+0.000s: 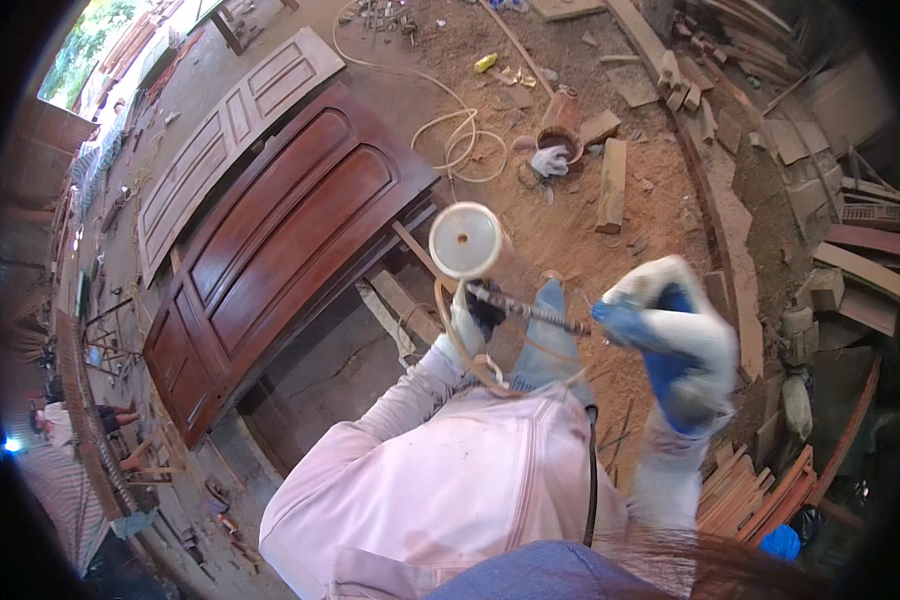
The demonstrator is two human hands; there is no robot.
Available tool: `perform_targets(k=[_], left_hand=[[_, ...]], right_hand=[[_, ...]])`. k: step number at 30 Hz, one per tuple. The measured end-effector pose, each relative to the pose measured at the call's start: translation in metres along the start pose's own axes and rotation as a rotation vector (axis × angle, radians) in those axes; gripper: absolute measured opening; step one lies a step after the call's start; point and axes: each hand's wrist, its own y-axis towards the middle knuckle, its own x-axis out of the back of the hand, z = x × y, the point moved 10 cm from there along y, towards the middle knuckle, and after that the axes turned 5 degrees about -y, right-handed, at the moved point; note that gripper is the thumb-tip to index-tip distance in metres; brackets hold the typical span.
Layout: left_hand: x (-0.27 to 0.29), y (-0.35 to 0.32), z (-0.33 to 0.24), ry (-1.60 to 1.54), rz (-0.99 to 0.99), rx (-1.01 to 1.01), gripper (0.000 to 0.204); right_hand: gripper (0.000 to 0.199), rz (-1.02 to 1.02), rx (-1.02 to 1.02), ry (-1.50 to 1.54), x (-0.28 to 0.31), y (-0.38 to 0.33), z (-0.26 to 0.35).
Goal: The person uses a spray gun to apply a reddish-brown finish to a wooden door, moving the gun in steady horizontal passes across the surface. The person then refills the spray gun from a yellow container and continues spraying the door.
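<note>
My left hand, in a glove, is closed around a spray gun held in front of my body. On top of the gun sits a round cup with a pale lid that has a small hole in its middle. A thin hose loops down beside my left wrist. The gun's slim end points right, toward my right hand. That hand wears a white and blue glove and is raised with its fingers curled, close to the gun's tip. Whatever its fingers may hold is hidden and slightly blurred.
A glossy red-brown panelled door lies raised at the left, with a paler panelled door behind it. A hose coils on the dirt floor. Ahead are a rusty pot and a wood block. Timber scraps lie at the right.
</note>
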Motion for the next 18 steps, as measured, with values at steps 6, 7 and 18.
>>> perform_targets(k=[6, 7, 18], left_hand=[[-0.055, 0.089, -0.053, 0.034, -0.106, -0.172, 0.027], [-0.073, 0.103, -0.053, 0.11, -0.163, -0.2, 0.028], [-0.179, 0.284, -0.101, -0.249, 0.024, -0.123, 0.028]], right_hand=[[0.007, 0.25, 0.24, 0.885, 0.003, 0.142, 0.067], [0.006, 0.255, 0.252, 0.937, 0.005, 0.161, 0.07], [0.014, 0.152, 0.124, 0.904, 0.054, 0.361, 0.08]])
